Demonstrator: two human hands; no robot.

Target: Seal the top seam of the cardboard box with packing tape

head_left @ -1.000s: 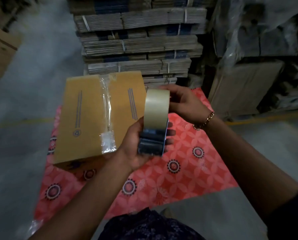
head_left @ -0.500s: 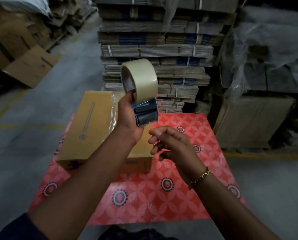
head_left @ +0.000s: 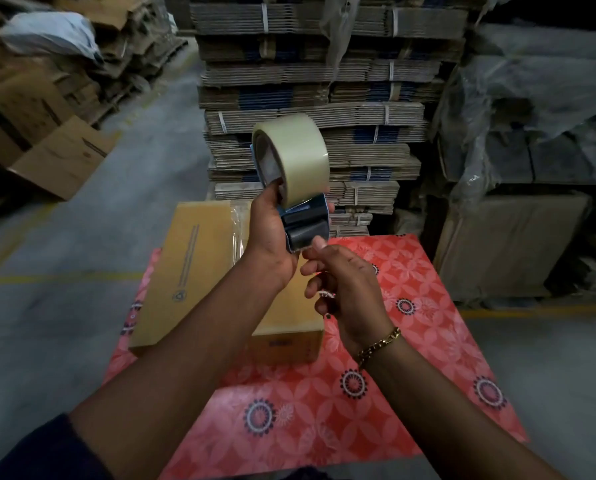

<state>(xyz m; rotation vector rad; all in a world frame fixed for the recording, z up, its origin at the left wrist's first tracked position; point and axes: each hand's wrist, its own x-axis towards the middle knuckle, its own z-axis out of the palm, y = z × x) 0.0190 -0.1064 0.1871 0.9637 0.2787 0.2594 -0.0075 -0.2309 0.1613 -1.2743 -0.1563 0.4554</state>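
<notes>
Our left hand point(head_left: 269, 244) wraps its fingers around the tape dispenser point(head_left: 295, 174), raised above the box point(head_left: 199, 271), so our right hand point(head_left: 345, 285) can pinch the tape's end.

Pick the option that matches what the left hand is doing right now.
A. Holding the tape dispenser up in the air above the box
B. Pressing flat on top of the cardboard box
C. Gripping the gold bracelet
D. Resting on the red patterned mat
A: the left hand grips the tape dispenser raised above the cardboard box, while the right hand reaches its fingertips to the dispenser's lower end.
</notes>
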